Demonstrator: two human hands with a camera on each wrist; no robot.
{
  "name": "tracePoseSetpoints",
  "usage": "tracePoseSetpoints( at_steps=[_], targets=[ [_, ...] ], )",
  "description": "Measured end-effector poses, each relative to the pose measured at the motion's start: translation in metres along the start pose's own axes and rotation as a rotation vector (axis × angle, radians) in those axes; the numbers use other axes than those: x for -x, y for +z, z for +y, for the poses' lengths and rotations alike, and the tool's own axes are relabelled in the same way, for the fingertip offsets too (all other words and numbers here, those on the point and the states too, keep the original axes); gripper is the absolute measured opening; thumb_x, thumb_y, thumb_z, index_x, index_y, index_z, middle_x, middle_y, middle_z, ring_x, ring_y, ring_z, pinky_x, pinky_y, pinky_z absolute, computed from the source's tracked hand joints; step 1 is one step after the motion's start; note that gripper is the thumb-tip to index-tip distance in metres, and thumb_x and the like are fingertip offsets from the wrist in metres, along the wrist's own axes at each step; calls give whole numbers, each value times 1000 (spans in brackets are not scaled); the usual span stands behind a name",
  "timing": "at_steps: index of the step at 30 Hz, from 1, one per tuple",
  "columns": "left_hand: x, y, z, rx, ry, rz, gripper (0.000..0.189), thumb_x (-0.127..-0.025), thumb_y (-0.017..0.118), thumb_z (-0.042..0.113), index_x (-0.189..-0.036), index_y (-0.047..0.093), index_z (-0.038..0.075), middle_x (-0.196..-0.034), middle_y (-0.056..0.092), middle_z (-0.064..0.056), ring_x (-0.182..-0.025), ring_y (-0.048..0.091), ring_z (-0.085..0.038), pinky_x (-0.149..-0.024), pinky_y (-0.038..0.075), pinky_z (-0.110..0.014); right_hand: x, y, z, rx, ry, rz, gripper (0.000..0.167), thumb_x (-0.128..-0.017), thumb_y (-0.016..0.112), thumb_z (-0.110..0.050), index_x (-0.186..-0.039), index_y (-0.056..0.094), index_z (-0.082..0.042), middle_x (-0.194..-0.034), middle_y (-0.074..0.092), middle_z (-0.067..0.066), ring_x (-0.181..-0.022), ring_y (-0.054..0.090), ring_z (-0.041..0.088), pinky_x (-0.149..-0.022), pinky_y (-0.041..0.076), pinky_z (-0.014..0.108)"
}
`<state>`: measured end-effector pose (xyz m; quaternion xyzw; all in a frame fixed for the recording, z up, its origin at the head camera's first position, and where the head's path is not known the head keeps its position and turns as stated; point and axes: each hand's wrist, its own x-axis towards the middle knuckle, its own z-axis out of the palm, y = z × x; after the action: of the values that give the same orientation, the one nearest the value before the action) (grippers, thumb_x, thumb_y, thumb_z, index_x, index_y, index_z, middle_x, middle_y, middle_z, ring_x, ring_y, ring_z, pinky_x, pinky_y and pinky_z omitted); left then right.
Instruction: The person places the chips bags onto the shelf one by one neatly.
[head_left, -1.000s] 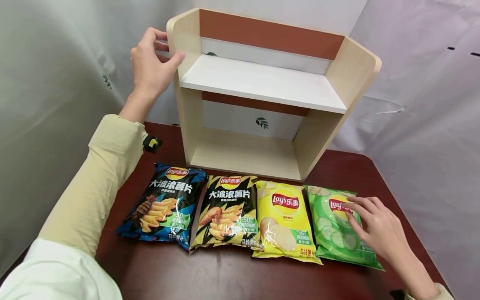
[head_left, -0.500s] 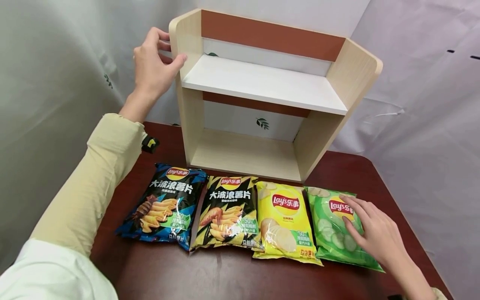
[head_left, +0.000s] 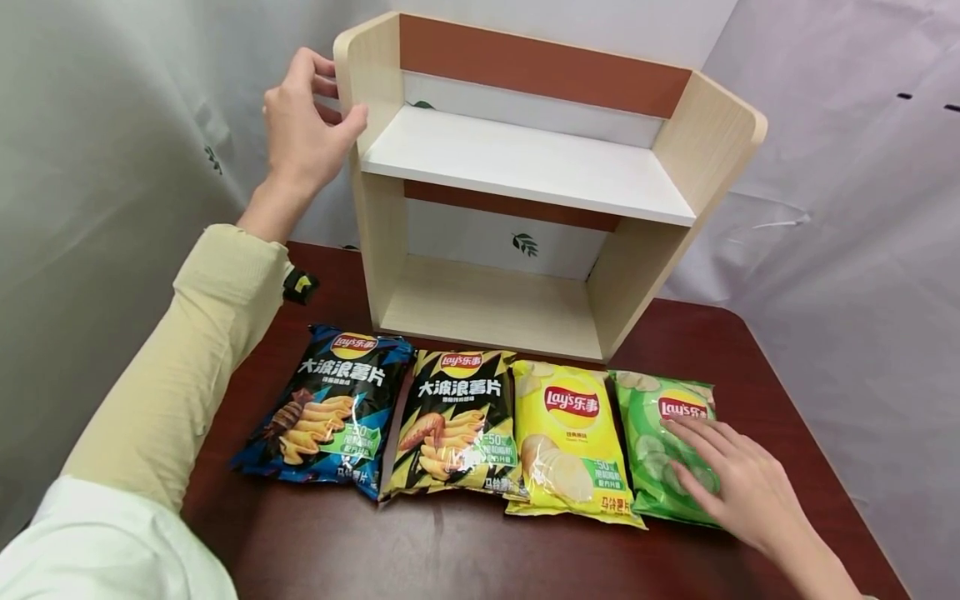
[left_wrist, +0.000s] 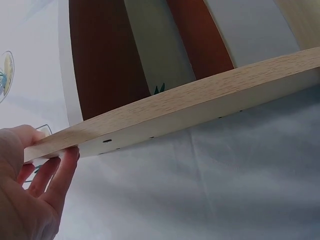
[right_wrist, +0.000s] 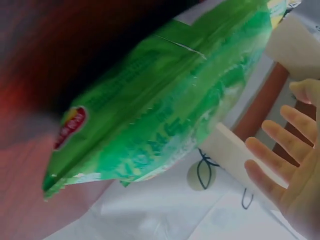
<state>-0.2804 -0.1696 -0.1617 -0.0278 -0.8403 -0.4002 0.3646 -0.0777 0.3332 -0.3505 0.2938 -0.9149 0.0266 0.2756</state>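
Observation:
My left hand (head_left: 302, 125) grips the upper left side panel of a small two-tier bookshelf (head_left: 540, 162). In the left wrist view, the thumb lies on one face of the panel (left_wrist: 165, 105) and the fingers on the other. Over the lower right of a green bag of potato chips (head_left: 652, 417) is my right hand (head_left: 738, 479), its fingers extended and covering part of the front. The right wrist view has this hand (right_wrist: 290, 155) with fingers spread, and the green bag's back seam faces the camera.
Left of the green bag lie a yellow chip bag (head_left: 573, 433), a black-and-yellow one (head_left: 457, 392) and a black-and-blue one (head_left: 337, 400), in a row before the bookshelf. All rest on a dark red table (head_left: 420, 550). White curtains (head_left: 840, 250) enclose the sides.
My right hand has shifted left and slightly down across the green bag, uncovering its logo. The left hand keeps its grip on the bookshelf; the bags in the row stay put.

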Motion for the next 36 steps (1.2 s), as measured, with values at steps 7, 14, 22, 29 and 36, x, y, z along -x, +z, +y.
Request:
tracePoseSetpoints(
  at_steps=[7, 14, 22, 29, 36],
  targets=[
    [1, 0, 1, -18, 15, 1, 37, -86, 59, 35, -117, 54, 14, -113, 69, -8, -68, 54, 8, -83, 56, -21, 14, 3, 2, -1, 0, -90, 51, -77, 69, -54, -119, 67, -26, -120, 67, -1, -110, 55, 22, -77, 48, 43],
    [1, -1, 2, -20, 9, -1, 37, -87, 60, 35, -117, 54, 16, -115, 69, -7, -70, 53, 8, -83, 55, -21, 33, 8, 4, -25, 51, -223, 70, -63, 78, -57, -126, 61, -32, -131, 60, -2, -121, 46, 24, -90, 41, 43],
    [2, -2, 3, -23, 7, -10, 38, -87, 59, 35, -118, 54, 15, -116, 68, -7, -72, 55, 7, -85, 56, -23, 46, 18, 11, -36, -50, -207, 81, -69, 70, -67, -137, 53, -25, -144, 49, 1, -140, 28, 18, -116, -2, 14],
    [3, -2, 3, -27, 10, -10, 39, -87, 58, 36, -119, 54, 15, -116, 68, -7, -74, 58, 3, -86, 56, -23, 50, 20, 17, -15, -82, -236, 81, -85, 25, -74, -143, 46, -21, -151, 40, 5, -142, 23, 28, -117, -9, 16],
    [3, -2, 3, -30, 5, -18, 40, -87, 58, 36, -120, 53, 16, -117, 67, -7, -78, 61, -2, -86, 56, -24, 52, 20, 20, -39, -87, -255, 83, -84, 18, -70, -144, 44, -19, -151, 40, 7, -143, 22, 26, -114, -8, 11]
  ],
)
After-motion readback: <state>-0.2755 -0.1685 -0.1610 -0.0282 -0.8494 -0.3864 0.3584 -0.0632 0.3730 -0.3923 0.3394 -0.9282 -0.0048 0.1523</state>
